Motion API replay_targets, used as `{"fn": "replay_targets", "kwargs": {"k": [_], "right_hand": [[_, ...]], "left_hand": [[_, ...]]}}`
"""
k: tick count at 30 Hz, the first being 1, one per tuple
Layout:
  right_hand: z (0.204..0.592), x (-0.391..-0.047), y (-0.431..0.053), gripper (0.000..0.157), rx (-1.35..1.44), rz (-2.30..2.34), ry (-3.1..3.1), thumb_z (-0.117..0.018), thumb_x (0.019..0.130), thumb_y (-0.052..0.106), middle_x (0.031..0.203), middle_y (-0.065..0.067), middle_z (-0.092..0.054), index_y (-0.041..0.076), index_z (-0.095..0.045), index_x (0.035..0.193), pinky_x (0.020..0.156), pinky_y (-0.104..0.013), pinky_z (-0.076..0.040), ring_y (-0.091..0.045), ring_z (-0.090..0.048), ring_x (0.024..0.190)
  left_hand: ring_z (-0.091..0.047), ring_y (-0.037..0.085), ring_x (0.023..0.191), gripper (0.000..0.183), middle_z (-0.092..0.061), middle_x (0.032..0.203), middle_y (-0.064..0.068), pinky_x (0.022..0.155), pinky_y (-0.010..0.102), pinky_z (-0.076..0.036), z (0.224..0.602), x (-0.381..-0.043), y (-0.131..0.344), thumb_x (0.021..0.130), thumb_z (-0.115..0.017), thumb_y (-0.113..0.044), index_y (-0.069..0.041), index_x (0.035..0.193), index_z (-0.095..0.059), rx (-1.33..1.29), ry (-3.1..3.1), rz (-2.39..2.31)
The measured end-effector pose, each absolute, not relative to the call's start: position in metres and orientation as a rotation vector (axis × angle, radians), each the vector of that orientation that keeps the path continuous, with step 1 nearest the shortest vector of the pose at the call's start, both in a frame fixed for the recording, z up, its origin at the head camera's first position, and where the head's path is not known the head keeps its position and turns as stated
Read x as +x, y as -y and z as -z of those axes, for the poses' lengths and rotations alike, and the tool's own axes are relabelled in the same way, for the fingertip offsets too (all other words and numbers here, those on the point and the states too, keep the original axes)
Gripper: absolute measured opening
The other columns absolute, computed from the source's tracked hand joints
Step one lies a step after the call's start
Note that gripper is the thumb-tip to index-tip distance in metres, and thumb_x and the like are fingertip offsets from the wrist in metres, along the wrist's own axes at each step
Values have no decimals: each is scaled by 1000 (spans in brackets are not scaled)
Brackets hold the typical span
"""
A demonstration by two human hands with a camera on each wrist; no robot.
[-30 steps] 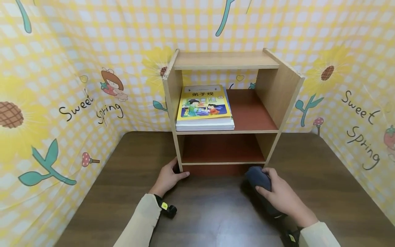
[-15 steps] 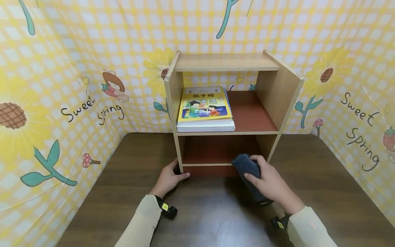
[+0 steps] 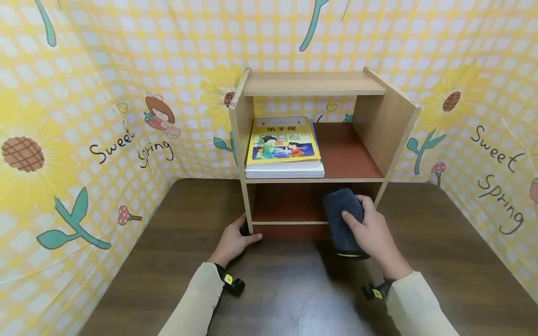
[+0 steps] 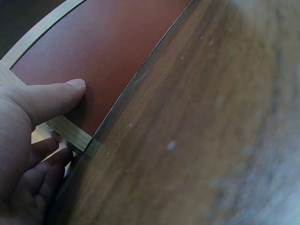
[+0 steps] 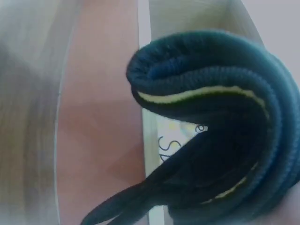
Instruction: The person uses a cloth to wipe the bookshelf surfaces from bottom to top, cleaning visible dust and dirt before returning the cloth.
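Observation:
A small wooden shelf (image 3: 311,180) with red-brown boards stands on the dark table. My left hand (image 3: 232,241) grips the foot of its left side panel. In the left wrist view the thumb (image 4: 61,96) lies across the red base board (image 4: 117,51), with the other fingers on the outer side of the panel. My right hand (image 3: 374,228) holds a folded dark blue cloth (image 3: 342,224) in front of the lower compartment's right part. Seen from the right wrist, the cloth (image 5: 220,51) is folded in layers with a thin yellow edge.
A stack of books with a yellow cover (image 3: 283,144) lies on the left of the middle board. Behind the shelf hangs a yellow checked cloth backdrop (image 3: 189,46), which also closes off both sides. The table (image 3: 277,289) extends in front.
My right hand has moved the blue cloth up and to the left, from the shelf's lower right foot to the lower compartment's opening. The left hand stays at the left panel.

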State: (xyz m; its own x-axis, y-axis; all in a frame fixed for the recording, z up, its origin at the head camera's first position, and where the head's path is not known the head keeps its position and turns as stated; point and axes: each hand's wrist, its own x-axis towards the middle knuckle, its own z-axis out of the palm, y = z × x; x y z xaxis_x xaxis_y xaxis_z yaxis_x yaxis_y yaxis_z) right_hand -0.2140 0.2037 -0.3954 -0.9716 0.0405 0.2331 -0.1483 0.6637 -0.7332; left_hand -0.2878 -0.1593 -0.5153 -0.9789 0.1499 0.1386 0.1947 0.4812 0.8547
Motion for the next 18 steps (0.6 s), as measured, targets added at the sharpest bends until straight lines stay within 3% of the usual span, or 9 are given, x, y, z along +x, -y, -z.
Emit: {"fn": "replay_targets", "kwargs": {"k": [10,18], "right_hand": [[377,-227,-211,68,-105,-1109,2653,-46,98,54,113,-26,-61,6,-36,144,72,-47,-47,-38,-61,92],[377,-246,-198,70,-77,-1077,2667,-47,100,45,137,-34,-45,5,-27,152,92,-60,-40,-50,-48,118]], "left_hand": [[-46,25,129,89,-54,137,5,102,47,-38,514,-291,161,77,-84,-37,-13,150,-39,-317,2646,1563],[-51,24,123,87,-58,133,5,100,46,-40,517,-288,159,78,-83,-35,-14,150,-39,-327,2650,1556]]}}
